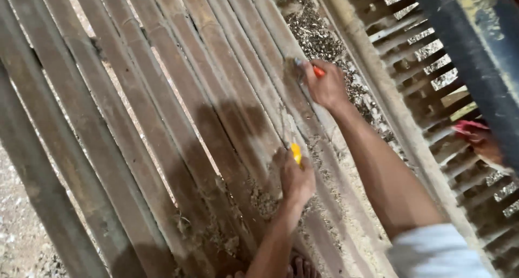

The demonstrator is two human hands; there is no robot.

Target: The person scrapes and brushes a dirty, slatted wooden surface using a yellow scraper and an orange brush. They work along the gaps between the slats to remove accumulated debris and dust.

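My left hand (296,176) is closed around a small yellow-handled tool (296,152) and rests on a long bamboo strip (243,94). Farther up the same strips, my right hand (326,85) grips an orange-handled tool (318,70) whose metal end presses against the bamboo. A thin line runs along the strip between the two hands. Wood shavings (265,202) lie around my left hand. My toes (300,268) show at the bottom edge.
Many long bamboo strips (108,132) lie side by side, slanting across the view, over a floor with sawdust (313,35). A slatted bamboo panel (432,67) stands at the right. A dark post (476,45) crosses the upper right; another person's hand (481,140) holds something red beside it.
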